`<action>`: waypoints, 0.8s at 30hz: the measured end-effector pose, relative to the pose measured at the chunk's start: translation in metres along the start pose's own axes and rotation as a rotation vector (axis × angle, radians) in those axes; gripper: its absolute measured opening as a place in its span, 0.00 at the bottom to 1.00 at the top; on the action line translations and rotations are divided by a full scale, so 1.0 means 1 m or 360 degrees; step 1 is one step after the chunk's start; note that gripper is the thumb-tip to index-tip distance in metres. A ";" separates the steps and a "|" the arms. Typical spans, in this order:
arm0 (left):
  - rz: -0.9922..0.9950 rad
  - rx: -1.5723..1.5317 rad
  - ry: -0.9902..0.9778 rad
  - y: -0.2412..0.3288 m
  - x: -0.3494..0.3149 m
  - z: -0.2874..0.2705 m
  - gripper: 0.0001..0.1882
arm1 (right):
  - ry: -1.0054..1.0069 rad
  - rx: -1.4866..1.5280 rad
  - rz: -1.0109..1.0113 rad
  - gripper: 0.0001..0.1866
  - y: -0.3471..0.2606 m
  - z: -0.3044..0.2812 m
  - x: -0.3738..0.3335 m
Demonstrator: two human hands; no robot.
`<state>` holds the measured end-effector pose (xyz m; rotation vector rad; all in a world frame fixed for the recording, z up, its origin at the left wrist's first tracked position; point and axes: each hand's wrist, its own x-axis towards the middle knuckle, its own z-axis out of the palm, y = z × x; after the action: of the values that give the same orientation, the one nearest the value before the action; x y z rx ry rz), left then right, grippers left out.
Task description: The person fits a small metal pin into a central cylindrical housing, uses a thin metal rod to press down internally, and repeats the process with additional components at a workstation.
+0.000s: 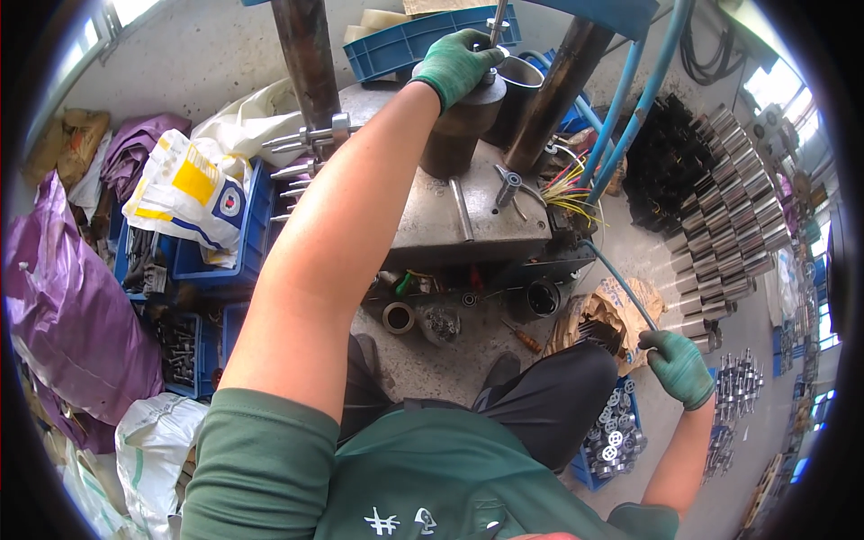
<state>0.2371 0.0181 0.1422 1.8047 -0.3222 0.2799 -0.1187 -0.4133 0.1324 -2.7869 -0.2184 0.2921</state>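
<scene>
Closing its gloved fingers around a metal sleeve on the press's steel die block, the left hand is seating it, while the right hand, curled, seemingly empty, is hanging over the blue crate of small metal parts.

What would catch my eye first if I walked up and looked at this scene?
Probably the left hand in its green glove, reaching up to rest on a dark metal cylinder on the steel press table at top centre. Next, the right hand, also gloved, low at the right above a blue crate of small metal rings. Rows of shiny metal tubes fill the floor at the right.
</scene>
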 end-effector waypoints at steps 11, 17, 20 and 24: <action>0.0042 -0.0062 0.0007 -0.011 0.011 0.001 0.19 | 0.0540 -0.0031 -0.0050 0.15 0.015 -0.019 0.022; 0.0083 0.0140 0.0014 -0.014 0.016 0.002 0.21 | 0.1545 -0.0168 -0.0182 0.17 0.007 -0.082 0.111; 0.0014 0.0198 -0.0041 0.000 0.005 0.004 0.26 | 0.1611 -0.0169 -0.0134 0.18 0.033 -0.110 0.148; 0.0129 0.0403 -0.0011 -0.007 0.012 0.005 0.27 | 0.1596 -0.0322 -0.0054 0.20 0.030 -0.133 0.176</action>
<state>0.2512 0.0144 0.1391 2.0445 -0.3789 0.3853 0.0854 -0.4495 0.2149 -2.7299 -0.0406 -1.1610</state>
